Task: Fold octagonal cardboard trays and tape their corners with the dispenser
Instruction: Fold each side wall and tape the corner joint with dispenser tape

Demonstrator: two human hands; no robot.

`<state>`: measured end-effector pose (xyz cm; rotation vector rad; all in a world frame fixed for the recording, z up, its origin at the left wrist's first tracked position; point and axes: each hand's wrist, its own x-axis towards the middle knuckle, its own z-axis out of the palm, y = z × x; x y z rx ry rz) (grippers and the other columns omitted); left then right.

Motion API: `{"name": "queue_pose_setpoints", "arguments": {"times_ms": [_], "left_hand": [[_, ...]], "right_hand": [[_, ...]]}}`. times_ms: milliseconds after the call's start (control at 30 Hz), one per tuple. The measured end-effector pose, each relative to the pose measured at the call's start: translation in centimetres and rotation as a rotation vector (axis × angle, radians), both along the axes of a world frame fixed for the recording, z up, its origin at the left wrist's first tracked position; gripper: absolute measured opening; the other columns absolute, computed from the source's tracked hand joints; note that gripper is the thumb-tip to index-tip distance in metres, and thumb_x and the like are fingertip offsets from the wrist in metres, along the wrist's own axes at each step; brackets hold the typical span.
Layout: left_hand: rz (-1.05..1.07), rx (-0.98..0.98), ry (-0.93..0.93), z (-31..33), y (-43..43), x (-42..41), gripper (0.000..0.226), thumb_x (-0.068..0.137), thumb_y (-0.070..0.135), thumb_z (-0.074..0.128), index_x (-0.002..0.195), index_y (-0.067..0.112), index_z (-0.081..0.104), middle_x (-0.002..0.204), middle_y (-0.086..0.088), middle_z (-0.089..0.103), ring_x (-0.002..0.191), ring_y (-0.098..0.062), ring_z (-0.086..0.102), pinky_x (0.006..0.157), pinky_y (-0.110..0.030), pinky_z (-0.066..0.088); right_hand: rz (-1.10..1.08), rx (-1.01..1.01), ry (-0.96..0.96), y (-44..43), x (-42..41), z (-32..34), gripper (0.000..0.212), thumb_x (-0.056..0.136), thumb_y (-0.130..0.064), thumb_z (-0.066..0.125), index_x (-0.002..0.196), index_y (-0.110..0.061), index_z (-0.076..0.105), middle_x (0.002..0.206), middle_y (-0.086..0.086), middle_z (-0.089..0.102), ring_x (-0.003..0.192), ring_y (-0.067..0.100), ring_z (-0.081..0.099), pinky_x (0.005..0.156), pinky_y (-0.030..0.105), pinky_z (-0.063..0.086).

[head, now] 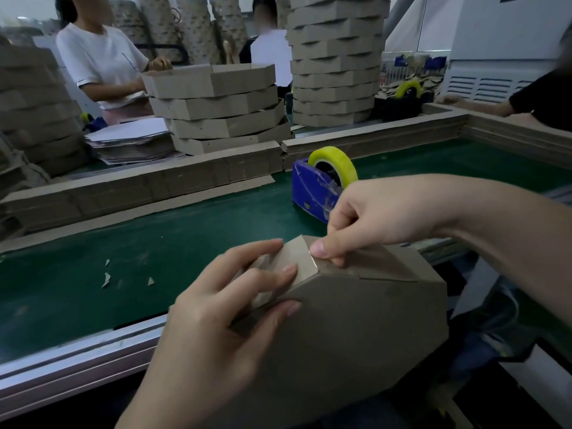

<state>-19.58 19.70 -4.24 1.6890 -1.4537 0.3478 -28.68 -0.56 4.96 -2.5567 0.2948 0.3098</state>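
- Green conveyor belt (185,243) is stretching across the workstation, bearing a blue tape dispenser (311,193) loaded with a yellow tape roll (332,157), plus a few cardboard scraps (106,278).
- At the belt's near edge, the left hand (223,305) is gripping the octagonal cardboard tray (356,320), fingers curled over one side wall, holding it tilted.
- Above it, the right hand (371,218) is pinching the tray's top corner between thumb and bent forefinger, pressing clear tape (315,269) there.
- Beyond the belt, stacks of folded trays (216,109) are standing beside a person in a white shirt (102,60).
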Motion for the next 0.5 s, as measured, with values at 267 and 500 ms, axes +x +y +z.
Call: {"name": "queue_pose_setpoints", "arguments": {"times_ms": [267,500], "left_hand": [[0.020,0.001,-0.008,0.0,-0.2,0.0,0.023,0.084,0.036,0.064,0.095,0.018,0.073,0.123,0.003,0.063,0.110,-0.012,0.064,0.082,-0.028,0.053],[0.016,-0.022,0.006,0.0,-0.3,-0.1,0.023,0.083,0.034,0.064,0.092,0.014,0.072,0.123,0.002,0.064,0.111,-0.012,0.063,0.084,-0.027,0.052]], "right_hand": [[-0.141,-0.237,0.079,-3.7,-1.5,-1.7,0.081,0.037,-0.098,0.043,0.057,-0.020,0.049,0.048,-0.011,0.040,0.047,0.008,0.039,0.045,0.016,0.033],[-0.663,0.015,-0.371,-12.4,-0.4,-5.9,0.026,0.092,-0.052,0.053,0.092,-0.030,0.067,0.110,0.005,0.066,0.076,0.012,0.054,0.067,0.029,0.041]]}}
